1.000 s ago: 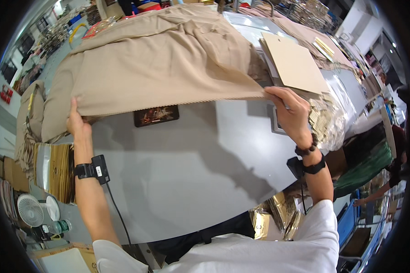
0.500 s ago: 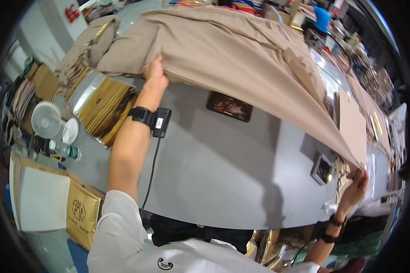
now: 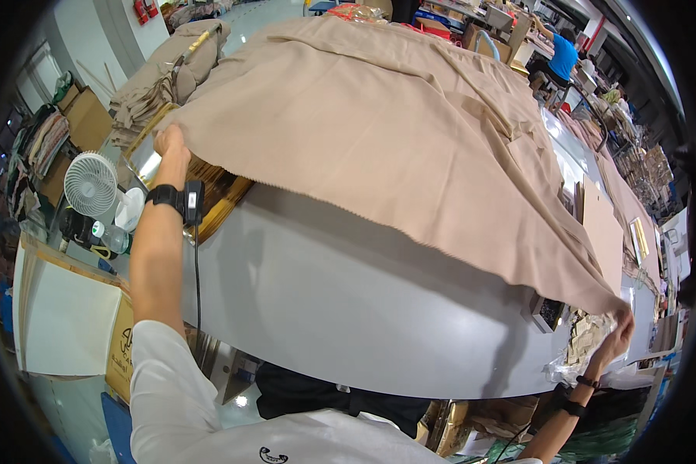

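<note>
A large beige cloth (image 3: 387, 139) is stretched between my two hands over the grey table (image 3: 325, 309). My left hand (image 3: 172, 143), at the far left, is closed on one corner, above a stack of gold packaging bags (image 3: 228, 203). At the right, my right hand (image 3: 617, 336) grips another corner, low beside the table edge. The near edge of the cloth sags in a curve between them. Just under that edge at the right, a small dark box with a light frame (image 3: 547, 312) is partly covered. Small beige pieces (image 3: 584, 340) lie near my right hand.
Left of the table stuff stand a white fan (image 3: 91, 184), a clear bottle (image 3: 111, 237) and an open carton (image 3: 66, 313). Folded beige cloths (image 3: 143, 100) are piled at the far left. Beige board (image 3: 599, 232) lies at right. A person in blue (image 3: 562, 56) works far off.
My left hand has moved left and slightly nearer, carrying its corner and spreading the cloth wider. The cloth now hides the dark phone-like screen on the table. My right hand has shifted slightly lower.
</note>
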`<state>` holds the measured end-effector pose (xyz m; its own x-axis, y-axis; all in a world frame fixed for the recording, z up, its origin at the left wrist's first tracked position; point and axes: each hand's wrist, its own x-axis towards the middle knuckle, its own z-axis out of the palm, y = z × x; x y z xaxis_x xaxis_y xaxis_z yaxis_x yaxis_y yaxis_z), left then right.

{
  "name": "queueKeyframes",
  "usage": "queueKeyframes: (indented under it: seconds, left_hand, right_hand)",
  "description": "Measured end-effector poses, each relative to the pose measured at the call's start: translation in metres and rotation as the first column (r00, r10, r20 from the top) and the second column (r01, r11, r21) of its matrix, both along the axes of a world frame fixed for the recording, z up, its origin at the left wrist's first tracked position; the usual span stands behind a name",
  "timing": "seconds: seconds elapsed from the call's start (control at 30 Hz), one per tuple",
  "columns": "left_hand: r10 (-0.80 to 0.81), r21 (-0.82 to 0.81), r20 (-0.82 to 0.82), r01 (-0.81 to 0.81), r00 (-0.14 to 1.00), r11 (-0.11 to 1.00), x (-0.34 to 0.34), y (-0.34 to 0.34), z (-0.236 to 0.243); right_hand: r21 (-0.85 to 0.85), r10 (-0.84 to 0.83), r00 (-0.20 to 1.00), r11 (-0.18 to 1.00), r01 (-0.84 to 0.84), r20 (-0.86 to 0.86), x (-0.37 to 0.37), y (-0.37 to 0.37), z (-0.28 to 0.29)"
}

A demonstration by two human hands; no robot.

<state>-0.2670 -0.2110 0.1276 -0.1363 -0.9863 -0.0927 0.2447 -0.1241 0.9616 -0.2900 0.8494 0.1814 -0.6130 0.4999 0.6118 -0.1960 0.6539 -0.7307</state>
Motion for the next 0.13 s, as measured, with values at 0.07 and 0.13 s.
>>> queueKeyframes:
  seconds: [0.07,0.13]
  left_hand:
    - [-0.059,-0.308,0.192,0.117,0.98,0.944,-0.011,0.021,0.001]
    - [-0.081,-0.444,0.29,0.209,0.954,0.871,-0.024,0.047,0.003]
  right_hand:
    - [0.085,0.307,0.948,0.946,-0.313,0.077,-0.001,-0.085,0.006]
    - [0.163,0.553,0.789,0.781,-0.603,0.267,0.008,-0.187,0.021]
